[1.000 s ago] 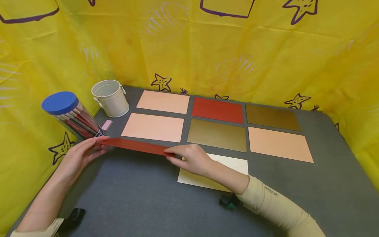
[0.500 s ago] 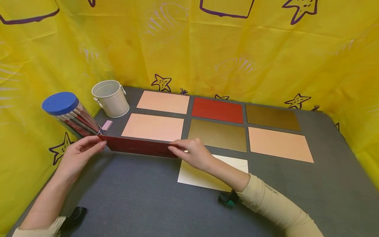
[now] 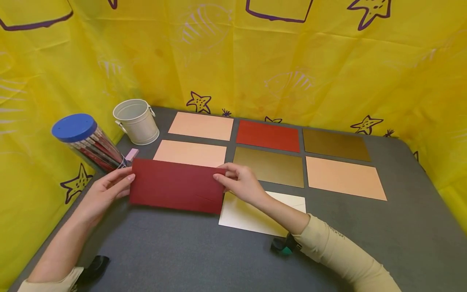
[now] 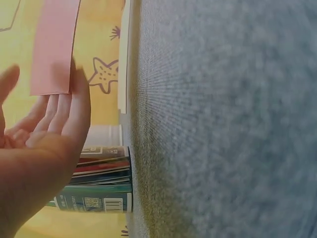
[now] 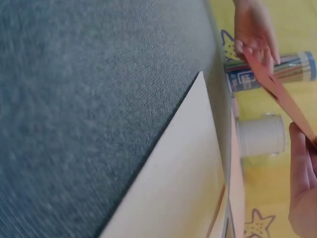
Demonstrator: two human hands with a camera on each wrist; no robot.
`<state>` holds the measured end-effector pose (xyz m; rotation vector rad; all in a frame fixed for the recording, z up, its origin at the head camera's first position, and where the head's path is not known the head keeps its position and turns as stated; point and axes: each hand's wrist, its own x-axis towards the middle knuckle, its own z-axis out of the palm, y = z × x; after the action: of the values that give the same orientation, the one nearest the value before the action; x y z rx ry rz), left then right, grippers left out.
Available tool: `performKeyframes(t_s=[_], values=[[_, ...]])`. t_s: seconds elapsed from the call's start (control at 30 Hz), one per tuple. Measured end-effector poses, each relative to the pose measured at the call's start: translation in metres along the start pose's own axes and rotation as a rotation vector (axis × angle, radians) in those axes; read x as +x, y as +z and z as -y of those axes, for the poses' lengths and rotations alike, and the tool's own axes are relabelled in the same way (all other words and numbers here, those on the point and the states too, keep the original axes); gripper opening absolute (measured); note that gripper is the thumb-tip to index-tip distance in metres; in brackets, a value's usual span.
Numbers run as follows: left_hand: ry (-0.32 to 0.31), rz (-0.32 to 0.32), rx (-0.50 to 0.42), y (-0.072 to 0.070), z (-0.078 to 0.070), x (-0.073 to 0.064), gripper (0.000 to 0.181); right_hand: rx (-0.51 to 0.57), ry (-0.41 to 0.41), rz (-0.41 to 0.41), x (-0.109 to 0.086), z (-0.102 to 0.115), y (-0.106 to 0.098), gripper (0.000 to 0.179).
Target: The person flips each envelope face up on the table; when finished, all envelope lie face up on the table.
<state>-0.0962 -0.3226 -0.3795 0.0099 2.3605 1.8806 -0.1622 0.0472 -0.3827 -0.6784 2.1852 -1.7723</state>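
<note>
Upright over the table, a dark red envelope [image 3: 175, 186] is held by both hands, its broad face toward me in the head view. My left hand [image 3: 102, 196] holds its left end, thumb in front and fingers behind. At the upper right corner, my right hand [image 3: 243, 184] pinches it between thumb and fingers. A cream envelope [image 3: 262, 215] lies flat under my right forearm, partly covered. Behind the red envelope, a pale pink envelope [image 3: 189, 152] is partly hidden. In the left wrist view, the fingers [image 4: 77, 106] lie behind the envelope's end.
Flat on the grey table [image 3: 164, 251] lie a red envelope [image 3: 268, 136], a gold one [image 3: 268, 166], a brown-gold one [image 3: 335, 144] and further pink ones. At left stand a blue-lidded pencil tub [image 3: 91, 142], a white pail [image 3: 136, 121] and a small pink block [image 3: 131, 154].
The red envelope has tipped from nearly flat to upright, turning its broad face toward me. The left thumb has come to its near side. The laid-out envelopes stay put.
</note>
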Motion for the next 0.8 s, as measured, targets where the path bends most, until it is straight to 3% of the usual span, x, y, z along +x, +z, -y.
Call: performKeyframes(t_s=[0.1, 0.23, 0.4, 0.53, 0.7, 0.8], values=[[-0.052, 0.098, -0.035, 0.001, 0.001, 0.003, 0.048, 0.062, 0.034, -0.015, 0.000, -0.001, 0.000, 0.025], [-0.059, 0.204, -0.193, 0.003, 0.002, 0.005, 0.045, 0.146, 0.090, -0.049, 0.000, -0.002, 0.001, 0.028], [-0.043, 0.209, -0.367, 0.004, 0.003, 0.006, 0.036, 0.241, 0.162, -0.018, -0.003, -0.004, 0.002, 0.028], [-0.024, 0.175, -0.482, 0.005, 0.003, 0.008, 0.034, 0.263, 0.200, 0.094, -0.006, -0.006, 0.003, 0.024], [-0.021, 0.156, -0.626, 0.010, -0.001, 0.012, 0.031, 0.216, 0.253, 0.310, -0.010, -0.007, 0.007, 0.017], [-0.036, 0.135, -0.648, 0.014, -0.006, 0.017, 0.027, 0.163, 0.267, 0.416, -0.011, -0.008, 0.009, 0.015]])
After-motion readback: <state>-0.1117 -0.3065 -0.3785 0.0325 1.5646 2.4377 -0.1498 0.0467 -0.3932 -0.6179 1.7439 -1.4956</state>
